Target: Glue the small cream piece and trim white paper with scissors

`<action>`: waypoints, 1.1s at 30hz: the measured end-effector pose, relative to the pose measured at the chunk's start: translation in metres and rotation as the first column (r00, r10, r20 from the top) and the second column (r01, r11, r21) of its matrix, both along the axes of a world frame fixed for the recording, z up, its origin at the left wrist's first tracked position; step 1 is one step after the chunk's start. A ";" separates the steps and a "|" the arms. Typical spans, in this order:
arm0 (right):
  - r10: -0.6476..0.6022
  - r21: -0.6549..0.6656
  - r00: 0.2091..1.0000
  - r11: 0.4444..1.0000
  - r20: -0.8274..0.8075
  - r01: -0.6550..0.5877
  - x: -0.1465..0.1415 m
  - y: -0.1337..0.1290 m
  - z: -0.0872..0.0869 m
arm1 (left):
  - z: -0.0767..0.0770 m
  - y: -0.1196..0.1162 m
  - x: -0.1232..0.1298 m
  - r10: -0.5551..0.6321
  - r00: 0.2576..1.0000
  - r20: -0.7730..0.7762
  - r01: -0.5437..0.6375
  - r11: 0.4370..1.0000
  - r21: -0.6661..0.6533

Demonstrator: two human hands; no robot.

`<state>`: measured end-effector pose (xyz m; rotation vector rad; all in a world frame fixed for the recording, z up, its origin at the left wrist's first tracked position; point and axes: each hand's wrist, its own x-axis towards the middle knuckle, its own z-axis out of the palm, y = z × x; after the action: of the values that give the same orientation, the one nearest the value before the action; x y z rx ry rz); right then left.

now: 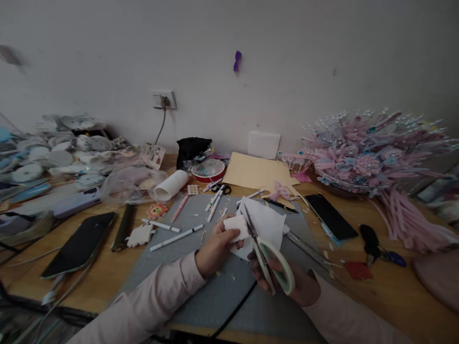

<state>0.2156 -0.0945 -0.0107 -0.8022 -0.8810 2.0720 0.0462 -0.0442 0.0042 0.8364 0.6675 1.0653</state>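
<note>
My left hand (217, 245) pinches a small white cut-out piece (237, 226) with a wavy edge, thumb on top. In my right hand (287, 279) are scissors (264, 265) with pale green and white handles, fingers through the loops. Their blades (250, 224) point up and away, close to the right edge of the piece; whether they touch it I cannot tell. Behind both hands lies a sheet of white paper (269, 222) on the grey cutting mat (172, 286).
Several white markers (176, 238) and paper scraps lie on the mat. A black phone (330, 216) and keys (370, 243) are right; another phone (81, 243) is left. Tan card (256, 172) and a red-rimmed bowl (208, 170) stand behind. A pink beaded decoration (366, 157) fills the far right.
</note>
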 end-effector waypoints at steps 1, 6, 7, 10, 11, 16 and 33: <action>0.008 0.007 1.000 1.000 0.005 -0.008 0.000 0.000 0.000 | 0.001 0.000 -0.001 0.005 1.000 0.002 -0.005 1.000 -0.002; 0.023 0.047 1.000 0.999 -0.013 -0.023 0.002 -0.001 -0.001 | 0.003 0.001 -0.002 0.015 1.000 -0.018 -0.015 1.000 -0.011; 0.032 0.061 0.999 0.998 -0.026 -0.030 0.002 -0.001 -0.002 | 0.002 0.002 -0.002 0.020 0.999 -0.028 -0.021 1.000 -0.019; 0.037 0.085 0.999 0.996 -0.039 -0.033 0.002 -0.001 -0.005 | 0.001 0.004 -0.002 0.034 0.997 -0.065 -0.036 0.999 -0.031; 0.031 0.088 0.999 0.996 -0.034 -0.028 0.002 -0.001 -0.006 | 0.001 0.004 -0.002 0.039 0.996 -0.075 -0.041 0.999 -0.030; 0.010 0.119 1.000 0.993 0.006 -0.011 0.002 -0.001 -0.004 | 0.002 0.005 -0.002 0.049 0.994 -0.097 -0.052 0.998 -0.024; -0.008 0.187 0.996 0.982 0.086 -0.009 0.003 0.002 -0.009 | 0.001 0.004 -0.003 0.002 0.991 -0.136 -0.005 1.000 -0.021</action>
<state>0.2188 -0.0924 -0.0195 -0.7935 -1.1058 1.9322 0.0435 -0.0405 0.0049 0.8956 0.7938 1.0093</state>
